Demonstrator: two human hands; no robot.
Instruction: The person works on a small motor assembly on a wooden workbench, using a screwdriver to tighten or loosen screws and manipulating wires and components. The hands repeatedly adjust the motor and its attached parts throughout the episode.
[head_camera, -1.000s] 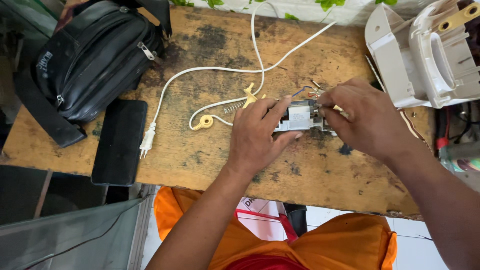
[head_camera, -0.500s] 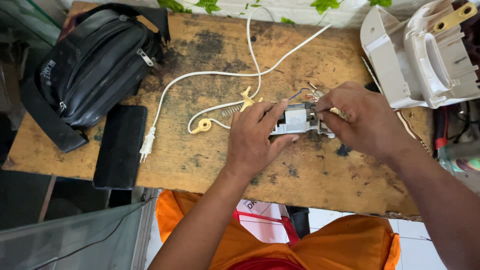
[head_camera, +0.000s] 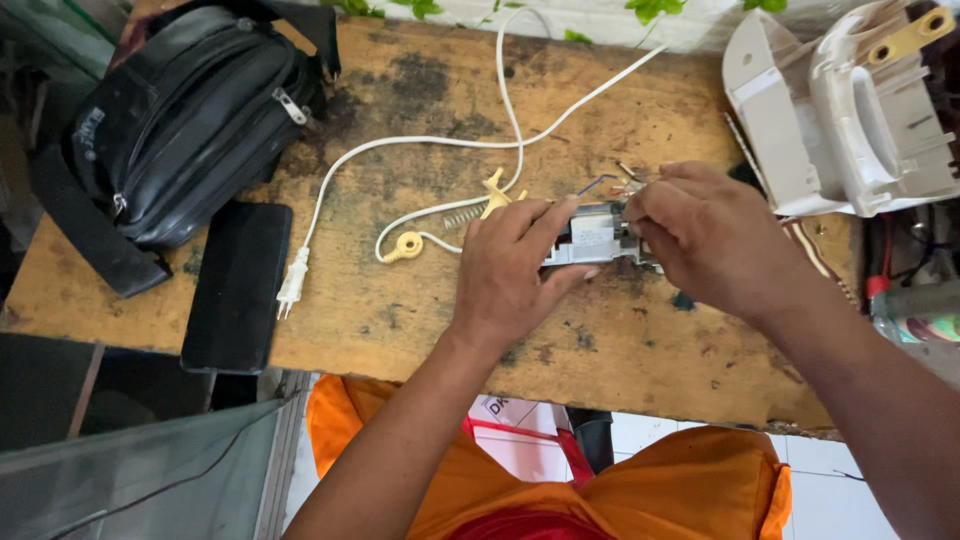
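Centre-right of the frame: small grey motor unit (head_camera: 592, 236) lies on the wooden bench (head_camera: 400, 330), long axis left-right. Left hand (head_camera: 512, 272) is clamped on its left end; right hand (head_camera: 705, 235) pinches the right end, equally near.

The bench (head_camera: 640, 350) was worn brown wood blotched with dark stains. A white power cord (head_camera: 420, 145) crossed it beside a black pouch bag (head_camera: 190, 120) and black phone (head_camera: 240, 285). The small motor (head_camera: 592, 236) was grey-silver, the plastic fittings (head_camera: 408, 245) yellow.

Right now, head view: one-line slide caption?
Both hands, left hand and right hand, grip a small grey motor unit on a worn wooden table.
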